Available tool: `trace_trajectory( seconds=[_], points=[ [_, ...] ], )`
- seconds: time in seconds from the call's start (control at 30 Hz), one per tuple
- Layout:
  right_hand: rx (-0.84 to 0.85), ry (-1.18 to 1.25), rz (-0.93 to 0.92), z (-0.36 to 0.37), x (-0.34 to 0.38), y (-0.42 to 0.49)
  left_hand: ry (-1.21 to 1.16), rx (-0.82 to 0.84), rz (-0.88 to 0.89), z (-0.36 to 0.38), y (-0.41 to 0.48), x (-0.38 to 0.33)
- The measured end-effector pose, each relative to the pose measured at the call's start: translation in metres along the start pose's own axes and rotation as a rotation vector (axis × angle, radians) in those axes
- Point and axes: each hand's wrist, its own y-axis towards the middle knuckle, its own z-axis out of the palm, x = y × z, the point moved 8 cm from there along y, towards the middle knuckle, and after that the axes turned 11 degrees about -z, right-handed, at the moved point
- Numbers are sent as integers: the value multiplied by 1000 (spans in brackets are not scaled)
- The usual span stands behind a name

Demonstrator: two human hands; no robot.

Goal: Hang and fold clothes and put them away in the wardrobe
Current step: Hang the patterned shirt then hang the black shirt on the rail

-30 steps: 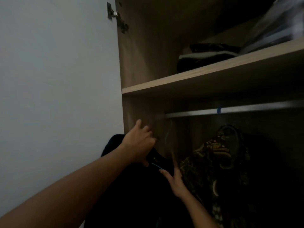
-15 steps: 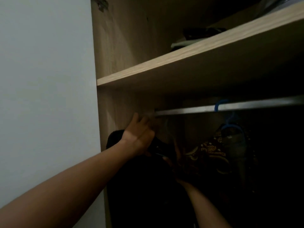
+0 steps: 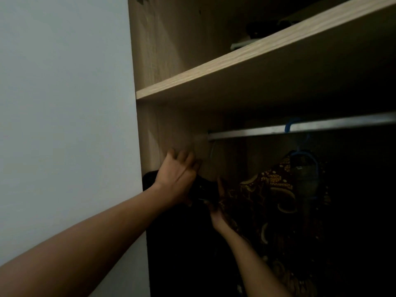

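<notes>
Where the hands work: left end of the hanging space of the wardrobe [image 3: 162, 43], under the wooden shelf [image 3: 235, 67]
Left hand [image 3: 177, 179]: raised at the top of the black garment [image 3: 188, 243], close to the side panel [image 3: 175, 129]; its fingers [image 3: 184, 157] point up and are blurred, and the thumb tip lies lower, at the garment's dark top edge
Grip of left hand: cannot be told, since blur and shadow hide whether the fingers close on anything
Right hand [image 3: 217, 211]: lower and to the right, fingers straight and pointing up, between the black garment and the patterned shirt [image 3: 270, 189]
Grip of right hand: wide and flat, holding nothing
Black garment: hangs down the left side of the space, below the rail [image 3: 300, 127], its top level with both hands and its lower part lost in shadow
Pale hook [image 3: 212, 150]: faint curve just under the rail's left end, above the black garment; whether it sits on the rail cannot be told
Patterned shirt: dark with gold-brown motifs, on a blue hanger [image 3: 306, 155] whose hook is over the rail, just right of the right hand
Shelf contents: folded clothes [image 3: 255, 33], dark above a pale layer, set far back
White surface [image 3: 64, 103]: plain, fills the view left of the wardrobe
</notes>
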Motion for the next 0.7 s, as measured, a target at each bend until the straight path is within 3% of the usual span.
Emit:
trace_trajectory(
  seconds=[0.13, 0.27, 0.37, 0.5, 0.6, 0.7],
  points=[
    [-78, -166, -125, -9, 38, -19, 41, 69, 9, -11, -8, 9],
    [-56, 107, -189, -5, 102, -29, 73, 85, 30, -41, -17, 31],
    [-87, 317, -197, -19, 150, -41, 66, -10, -8, -76, -18, 60],
    [-170, 451, -363, -66, 217, -52, -78, -102, -11, -115, -24, 71],
    [-281, 316, -496, -122, 241, -56, -263, -102, 52, -134, -30, 50],
    [-462, 58, -498, -184, 221, -56, -429, -71, 135, -153, -34, 20]
  ],
)
